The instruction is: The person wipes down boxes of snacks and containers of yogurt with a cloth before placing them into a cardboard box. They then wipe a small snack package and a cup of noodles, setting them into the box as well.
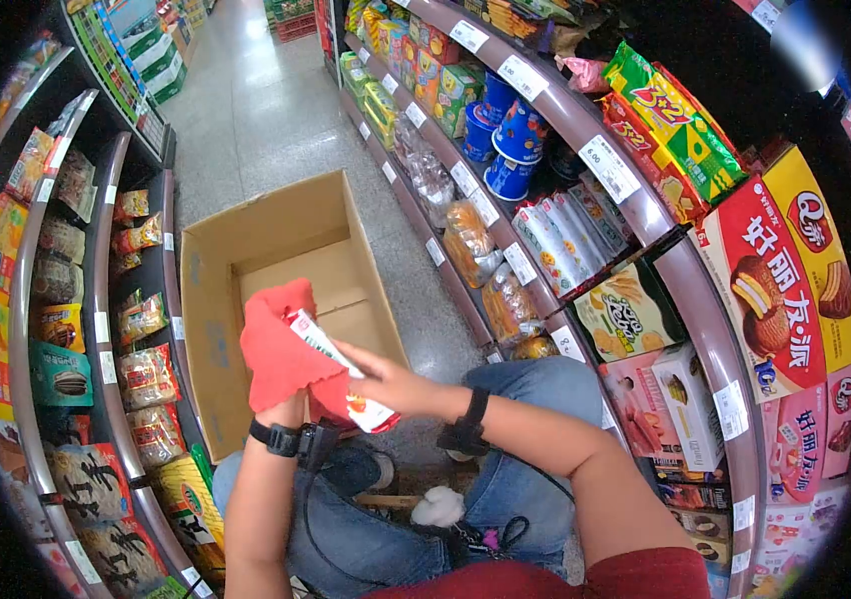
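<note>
A red cloth [286,349] with a ragged edge covers most of my left hand [288,409], whose fingers are hidden under it. The cloth lies against one side of a flat white-and-red package [371,412]. My right hand [384,383] is closed around that package from the right, the thumb along its upper face. Both hands are above my knees, at the near edge of a cardboard box [276,250] standing open on the floor.
Shelves of packaged snacks [151,374] line the left. On the right, a curved shelf holds blue tubs [510,178], bread packs [510,304] and a red-and-yellow pie box [775,280]. The tiled aisle floor [236,110] runs away behind the cardboard box.
</note>
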Demonstrator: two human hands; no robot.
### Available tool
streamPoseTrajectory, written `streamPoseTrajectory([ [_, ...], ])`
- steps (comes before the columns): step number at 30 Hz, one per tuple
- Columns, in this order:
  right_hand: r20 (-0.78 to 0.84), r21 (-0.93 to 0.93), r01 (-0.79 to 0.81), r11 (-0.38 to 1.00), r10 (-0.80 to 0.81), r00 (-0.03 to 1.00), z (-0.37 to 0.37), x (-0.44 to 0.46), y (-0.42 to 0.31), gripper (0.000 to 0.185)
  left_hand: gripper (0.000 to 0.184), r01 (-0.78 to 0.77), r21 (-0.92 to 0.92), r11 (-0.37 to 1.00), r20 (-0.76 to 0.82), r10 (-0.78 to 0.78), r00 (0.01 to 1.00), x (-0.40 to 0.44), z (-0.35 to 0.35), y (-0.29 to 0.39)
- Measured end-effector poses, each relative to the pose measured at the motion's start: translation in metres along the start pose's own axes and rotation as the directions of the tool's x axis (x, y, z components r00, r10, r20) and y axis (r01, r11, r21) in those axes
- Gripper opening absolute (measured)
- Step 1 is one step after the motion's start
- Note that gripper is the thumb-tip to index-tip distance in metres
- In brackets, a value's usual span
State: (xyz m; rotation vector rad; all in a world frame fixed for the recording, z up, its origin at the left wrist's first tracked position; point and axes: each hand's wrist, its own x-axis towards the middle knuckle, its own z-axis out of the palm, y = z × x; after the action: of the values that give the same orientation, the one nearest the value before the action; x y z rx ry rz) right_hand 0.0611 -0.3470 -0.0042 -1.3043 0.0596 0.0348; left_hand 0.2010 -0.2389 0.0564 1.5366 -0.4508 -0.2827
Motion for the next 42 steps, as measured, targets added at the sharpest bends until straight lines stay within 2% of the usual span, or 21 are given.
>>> streamPoseTrajectory([
  [3,-0.057,0.480,-0.005,0.877,0.037,0.998,0.006,0.011,-0.016,0.055,0.029,-0.058,-0.170,0.984,0.012,0.061,0.998,0.015,0.005,-0.008],
  [6,0.100,0.396,-0.095,0.913,0.059,0.993,-0.013,0.007,-0.019,0.055,0.028,-0.118,-0.284,0.952,0.030,0.132,0.991,0.024,0.013,0.010],
  [7,0.010,0.390,-0.082,0.917,0.085,0.996,-0.012,0.006,-0.022,0.058,0.028,-0.149,-0.319,0.936,0.028,0.167,0.986,0.026,0.015,0.018],
  [10,-0.045,0.125,-0.049,0.991,0.055,0.997,-0.029,-0.002,-0.035,0.065,0.030,-0.380,0.292,0.878,0.060,0.380,0.923,0.031,0.008,0.028],
  [11,-0.123,0.199,-0.062,0.978,0.088,0.989,-0.037,-0.002,-0.036,0.071,0.034,-0.440,0.292,0.849,0.052,0.445,0.894,0.030,0.008,0.031],
  [13,-0.293,-0.058,-0.083,0.995,0.063,0.954,-0.064,0.001,-0.032,0.063,0.034,-0.254,0.295,0.921,0.033,0.256,0.966,0.019,0.017,0.069],
  [15,-0.451,-0.202,-0.257,0.945,0.143,0.881,-0.092,-0.002,-0.056,0.045,0.032,-0.422,0.354,0.835,-0.016,0.457,0.889,0.032,0.010,0.036],
  [20,-0.728,-0.551,-0.503,0.666,-0.089,0.680,-0.196,-0.040,-0.111,0.050,0.029,-0.027,0.120,0.992,0.065,0.019,0.998,0.050,-0.014,0.032],
  [22,-0.752,-0.652,-0.620,0.436,-0.270,0.602,-0.265,-0.061,-0.111,0.052,0.026,-0.117,0.314,0.942,0.064,0.101,0.993,0.046,-0.013,0.032],
  [23,-0.794,-0.600,-0.669,0.440,-0.222,0.566,-0.266,-0.071,-0.132,0.057,0.024,-0.251,0.512,0.821,0.113,0.225,0.968,0.037,-0.011,0.044],
  [25,-0.880,-0.474,-0.776,0.416,-0.204,0.428,-0.302,-0.087,-0.139,0.056,0.025,-0.308,0.473,0.826,0.121,0.285,0.951,0.028,-0.006,0.047],
  [27,-0.913,-0.386,-0.875,0.291,-0.253,0.319,-0.323,-0.084,-0.136,0.054,0.034,-0.162,0.000,0.987,0.024,0.162,0.987,0.029,-0.008,0.039],
  [29,-0.907,-0.350,-0.925,0.148,-0.302,0.295,-0.344,-0.099,-0.130,0.054,0.047,0.000,-0.504,0.864,0.025,0.015,1.000,0.027,0.005,0.032],
  [31,-0.764,-0.400,-0.916,-0.017,-0.546,0.343,-0.398,-0.123,-0.089,0.051,0.050,-0.156,-0.224,0.962,0.037,0.168,0.985,0.022,0.011,0.050],
  [32,-0.798,-0.403,-0.915,0.000,-0.489,0.352,-0.407,-0.126,-0.088,0.049,0.047,-0.379,0.336,0.862,0.141,0.352,0.925,0.018,0.003,0.083],
  [33,-0.829,-0.405,-0.914,0.018,-0.430,0.358,-0.415,-0.129,-0.088,0.048,0.044,-0.404,0.623,0.670,0.237,0.330,0.914,0.016,-0.003,0.077],
  [34,-0.928,-0.355,-0.926,0.124,-0.164,0.334,-0.405,-0.128,-0.102,0.046,0.041,-0.433,0.815,0.385,0.330,0.305,0.893,0.014,-0.010,0.070],
  [37,-0.872,-0.392,-0.898,0.198,-0.392,0.294,-0.398,-0.124,-0.099,0.041,0.042,-0.361,0.904,0.229,0.341,0.121,0.932,0.034,0.001,0.015],
  [40,-0.717,-0.289,-0.921,-0.260,-0.579,0.388,-0.405,-0.130,-0.091,0.041,0.067,-0.422,0.898,0.126,0.426,-0.005,0.905,0.032,0.024,0.027],
  [41,-0.885,-0.400,-0.861,0.315,-0.377,0.273,-0.410,-0.115,-0.076,0.042,0.075,-0.408,0.912,0.050,0.411,-0.082,0.908,0.028,0.004,0.032],
  [42,-0.966,-0.231,-0.581,0.780,-0.110,0.236,-0.426,-0.135,-0.090,0.043,0.069,-0.443,0.893,-0.073,0.441,-0.043,0.896,0.026,0.002,0.044],
])
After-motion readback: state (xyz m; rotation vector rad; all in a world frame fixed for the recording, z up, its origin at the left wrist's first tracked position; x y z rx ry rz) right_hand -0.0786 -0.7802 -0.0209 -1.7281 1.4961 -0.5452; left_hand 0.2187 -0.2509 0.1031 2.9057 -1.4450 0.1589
